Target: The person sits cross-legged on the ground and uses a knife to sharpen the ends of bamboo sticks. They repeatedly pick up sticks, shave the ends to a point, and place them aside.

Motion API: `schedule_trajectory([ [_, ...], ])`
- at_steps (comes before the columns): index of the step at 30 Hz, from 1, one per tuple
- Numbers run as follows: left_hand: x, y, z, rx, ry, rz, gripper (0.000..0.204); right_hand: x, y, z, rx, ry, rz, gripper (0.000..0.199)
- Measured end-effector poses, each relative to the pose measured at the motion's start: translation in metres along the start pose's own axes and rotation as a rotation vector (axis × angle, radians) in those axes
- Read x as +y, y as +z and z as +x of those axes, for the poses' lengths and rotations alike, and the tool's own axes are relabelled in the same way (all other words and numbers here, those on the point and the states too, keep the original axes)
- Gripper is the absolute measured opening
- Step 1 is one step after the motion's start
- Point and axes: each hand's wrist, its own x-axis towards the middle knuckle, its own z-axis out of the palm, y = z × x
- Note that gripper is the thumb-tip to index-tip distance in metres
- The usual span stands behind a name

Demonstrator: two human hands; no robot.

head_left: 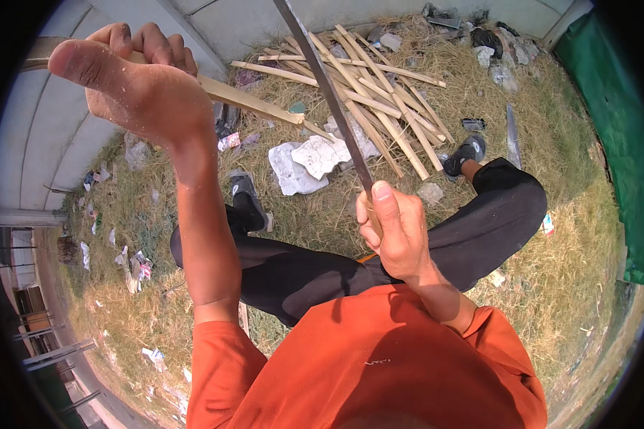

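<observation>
My left hand (139, 89) is raised at the upper left, its fingers wrapped round a pale wooden strip (247, 104) that looks like split bamboo. The strip sticks out on both sides of the fist. In front of my body, my right hand (397, 232) grips the handle end of a long, narrow knife (329, 89). Its dark blade slants up and left past the top edge of the view. The blade passes close to the strip's right end; whether they touch I cannot tell. My right thumb lies along the handle.
Beyond my feet lies a loose pile of pale strips (379, 89) on dry grass. White broken stones (297, 168) sit between my shoes. A flat silver blade (513, 136) lies by my right shoe (465, 154). Litter is scattered about. A pale wall (229, 28) and green sheeting (605, 121) border the spot.
</observation>
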Motion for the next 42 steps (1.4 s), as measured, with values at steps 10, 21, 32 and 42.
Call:
schedule_trajectory([
  [10, -0.006, 0.028, -0.009, -0.004, 0.038, -0.134, 0.06, 0.068, -0.02, 0.014, -0.017, 0.265, -0.151, 0.062],
  [21, 0.002, 0.018, 0.011, -0.085, -0.023, -0.029, 0.071, -0.02, -0.029, -0.014, -0.034, 0.011, 0.098, 0.057],
  [32, -0.015, 0.014, 0.017, 0.014, 0.111, 0.083, 0.075, -0.001, -0.016, -0.01, -0.01, 0.01, 0.02, 0.06],
  [42, -0.015, 0.009, 0.001, 0.044, 0.044, -0.016, 0.072, 0.072, -0.018, -0.005, -0.041, 0.436, -0.081, 0.062],
])
